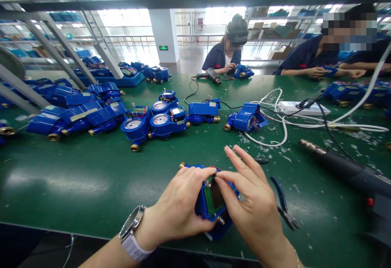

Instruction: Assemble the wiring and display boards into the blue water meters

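Note:
Near the bench's front edge, my left hand is wrapped around a blue water meter with a brass pipe end at its upper left. A green circuit board with a dark display shows in the meter's open housing. My right hand reaches over the top of the housing, thumb and forefinger pinched at the board's upper edge, other fingers stretched out. Whatever lies between those fingertips is too small to make out. Close by on the right lie blue-handled cutting pliers.
Several blue water meters stand across the green bench. A heat gun lies at the right, beyond it a white power strip with loose cables. A screwdriver lies past my right hand. Co-workers sit opposite.

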Demonstrator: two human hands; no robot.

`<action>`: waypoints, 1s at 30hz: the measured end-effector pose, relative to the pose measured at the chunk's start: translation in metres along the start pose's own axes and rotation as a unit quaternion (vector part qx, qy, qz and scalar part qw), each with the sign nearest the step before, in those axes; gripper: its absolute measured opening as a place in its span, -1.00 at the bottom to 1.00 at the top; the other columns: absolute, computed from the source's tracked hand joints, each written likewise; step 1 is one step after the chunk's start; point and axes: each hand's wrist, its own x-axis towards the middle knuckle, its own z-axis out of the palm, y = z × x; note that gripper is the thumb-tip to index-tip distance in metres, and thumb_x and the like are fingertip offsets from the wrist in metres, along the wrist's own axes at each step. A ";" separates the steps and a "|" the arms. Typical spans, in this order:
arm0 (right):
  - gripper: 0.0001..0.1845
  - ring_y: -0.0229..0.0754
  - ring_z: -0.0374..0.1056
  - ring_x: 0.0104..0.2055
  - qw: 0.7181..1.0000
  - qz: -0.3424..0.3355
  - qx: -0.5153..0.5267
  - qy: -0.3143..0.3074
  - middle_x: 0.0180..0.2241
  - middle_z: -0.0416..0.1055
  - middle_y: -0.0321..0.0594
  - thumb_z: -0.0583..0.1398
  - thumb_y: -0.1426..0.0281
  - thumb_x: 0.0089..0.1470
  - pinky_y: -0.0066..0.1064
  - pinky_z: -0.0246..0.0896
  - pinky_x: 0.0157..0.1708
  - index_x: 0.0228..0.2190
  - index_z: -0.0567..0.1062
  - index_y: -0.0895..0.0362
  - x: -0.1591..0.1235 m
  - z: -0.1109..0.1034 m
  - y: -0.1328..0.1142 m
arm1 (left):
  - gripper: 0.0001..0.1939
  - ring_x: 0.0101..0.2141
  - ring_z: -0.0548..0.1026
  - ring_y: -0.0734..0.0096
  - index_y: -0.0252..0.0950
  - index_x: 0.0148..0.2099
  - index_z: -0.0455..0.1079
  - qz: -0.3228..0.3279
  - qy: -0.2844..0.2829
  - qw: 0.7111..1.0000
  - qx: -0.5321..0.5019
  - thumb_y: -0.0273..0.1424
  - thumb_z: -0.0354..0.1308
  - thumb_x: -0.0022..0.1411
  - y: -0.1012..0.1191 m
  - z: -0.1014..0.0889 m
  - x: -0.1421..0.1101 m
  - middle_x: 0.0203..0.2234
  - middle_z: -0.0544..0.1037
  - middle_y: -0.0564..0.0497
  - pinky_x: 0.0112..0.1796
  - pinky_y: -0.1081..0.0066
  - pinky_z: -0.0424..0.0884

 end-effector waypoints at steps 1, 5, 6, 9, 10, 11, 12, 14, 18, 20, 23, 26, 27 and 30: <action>-0.87 0.10 0.15 0.24 1.000 -0.003 0.000 -0.008 0.11 0.35 0.06 0.15 0.56 0.15 0.16 0.21 0.06 -0.32 0.49 0.14 0.001 0.000 0.000 | -0.16 -0.02 0.48 0.06 -0.24 0.22 -0.01 0.003 -0.002 1.000 -0.002 -0.45 0.27 -0.10 0.000 0.000 0.000 0.00 0.47 -0.16 0.03 0.04 0.40; -0.83 0.08 0.06 0.29 0.998 -0.026 0.001 -0.055 0.16 0.30 0.01 0.10 0.58 0.17 0.19 0.09 0.14 -0.32 0.45 0.13 0.002 -0.005 -0.002 | -0.16 -0.03 0.49 0.07 -0.22 0.20 0.01 0.005 -0.007 1.000 -0.016 -0.46 0.28 -0.13 0.002 0.002 0.000 -0.01 0.47 -0.15 0.02 0.07 0.42; -0.83 0.04 0.05 0.30 0.997 -0.025 0.019 -0.072 0.18 0.29 -0.03 0.09 0.57 0.18 0.15 0.08 0.16 -0.33 0.45 0.12 0.001 -0.008 -0.001 | -0.16 -0.03 0.49 0.07 -0.21 0.20 0.02 0.005 -0.009 1.000 -0.020 -0.46 0.29 -0.13 0.002 0.002 -0.001 -0.01 0.47 -0.15 0.01 0.08 0.43; -0.88 -0.10 0.15 0.25 0.991 0.018 0.093 -0.091 0.16 0.32 -0.17 0.11 0.48 0.21 -0.10 0.18 0.16 -0.30 0.44 0.05 -0.007 -0.023 0.010 | -0.16 -0.02 0.49 0.07 -0.19 0.22 0.02 -0.010 -0.001 1.000 -0.028 -0.44 0.30 -0.10 -0.001 0.005 -0.006 0.00 0.47 -0.15 0.01 0.09 0.43; -0.90 -0.13 0.21 0.21 0.991 0.048 0.098 -0.082 0.14 0.35 -0.19 0.12 0.43 0.22 -0.17 0.23 0.13 -0.24 0.44 0.03 -0.013 -0.029 0.018 | -0.17 0.00 0.48 0.07 -0.19 0.22 0.03 -0.022 0.007 0.999 -0.030 -0.43 0.30 -0.08 -0.003 0.005 -0.008 0.01 0.47 -0.15 0.02 0.09 0.43; -0.87 -0.15 0.26 0.17 0.990 0.084 0.084 -0.071 0.12 0.37 -0.19 0.13 0.37 0.23 -0.22 0.28 0.09 -0.17 0.43 0.03 -0.020 -0.035 0.029 | -0.17 0.02 0.47 0.05 -0.19 0.23 0.03 -0.033 0.014 0.999 -0.034 -0.42 0.31 -0.06 -0.005 0.006 -0.011 0.02 0.46 -0.16 0.03 0.08 0.43; -0.77 -0.14 0.30 0.14 0.989 0.125 0.044 -0.070 0.11 0.37 -0.16 0.13 0.31 0.22 -0.22 0.31 0.06 -0.07 0.40 0.03 -0.028 -0.040 0.042 | -0.18 0.03 0.46 0.04 -0.19 0.23 0.03 -0.044 0.019 0.998 -0.039 -0.40 0.31 -0.04 -0.007 0.006 -0.013 0.03 0.45 -0.16 0.04 0.08 0.42; -0.56 -0.05 0.29 0.15 0.967 0.209 -0.069 -0.128 0.11 0.36 -0.06 0.12 0.19 0.20 -0.13 0.27 0.10 0.06 0.36 0.12 -0.049 -0.048 0.070 | -0.18 0.05 0.44 0.02 -0.18 0.24 0.03 -0.057 0.019 0.997 -0.050 -0.38 0.32 -0.03 -0.010 0.006 -0.017 0.04 0.45 -0.17 0.03 0.07 0.43; -0.23 0.20 0.20 0.20 0.889 0.320 -0.218 -0.245 0.21 0.21 0.13 0.25 0.17 0.04 0.07 0.16 0.15 0.19 0.27 0.30 -0.087 -0.046 0.109 | -0.16 0.05 0.45 0.02 -0.17 0.25 0.00 -0.077 0.003 0.995 -0.059 -0.39 0.33 -0.03 -0.013 0.006 -0.021 0.07 0.42 -0.19 0.01 0.05 0.45; -0.19 0.26 0.20 0.19 0.871 0.343 -0.238 -0.261 0.24 0.16 0.10 0.26 0.18 0.04 0.10 0.20 0.10 0.23 0.21 0.28 -0.095 -0.042 0.114 | -0.16 0.07 0.43 0.00 -0.16 0.25 -0.01 -0.086 -0.003 0.995 -0.059 -0.38 0.32 -0.02 -0.012 0.006 -0.022 0.10 0.39 -0.20 0.02 0.04 0.45; -0.18 0.22 0.24 0.14 0.851 0.358 -0.252 -0.290 0.21 0.24 0.00 0.22 0.17 0.09 0.01 0.30 0.02 0.28 0.13 0.24 -0.094 -0.039 0.112 | -0.15 0.06 0.43 0.01 -0.14 0.25 -0.01 -0.098 -0.011 0.993 -0.063 -0.37 0.33 -0.02 -0.011 0.005 -0.023 0.10 0.39 -0.18 0.02 0.03 0.45; -0.17 0.21 0.31 0.05 0.843 0.350 -0.260 -0.314 0.09 0.37 0.07 0.19 0.22 0.10 -0.04 0.36 -0.11 0.29 0.07 0.30 -0.083 -0.038 0.109 | -0.14 0.03 0.45 0.04 -0.12 0.25 0.00 -0.111 -0.018 0.991 -0.069 -0.38 0.33 -0.04 -0.010 0.004 -0.024 0.07 0.41 -0.14 0.01 0.04 0.45; -0.18 0.21 0.32 0.03 0.843 0.343 -0.264 -0.319 0.04 0.40 0.11 0.17 0.25 0.10 -0.03 0.35 -0.12 0.28 0.08 0.33 -0.080 -0.038 0.108 | -0.14 0.02 0.46 0.05 -0.12 0.25 0.00 -0.114 -0.020 0.991 -0.071 -0.39 0.34 -0.05 -0.009 0.004 -0.024 0.05 0.42 -0.12 0.01 0.05 0.45; -0.27 0.24 0.33 0.00 0.847 0.323 -0.279 -0.317 -0.06 0.44 0.19 0.13 0.29 0.09 0.02 0.27 -0.05 0.22 0.20 0.41 -0.074 -0.040 0.109 | -0.13 -0.01 0.48 0.08 -0.11 0.25 -0.01 -0.119 -0.022 0.990 -0.077 -0.40 0.34 -0.07 -0.007 0.003 -0.024 0.03 0.43 -0.10 0.00 0.06 0.46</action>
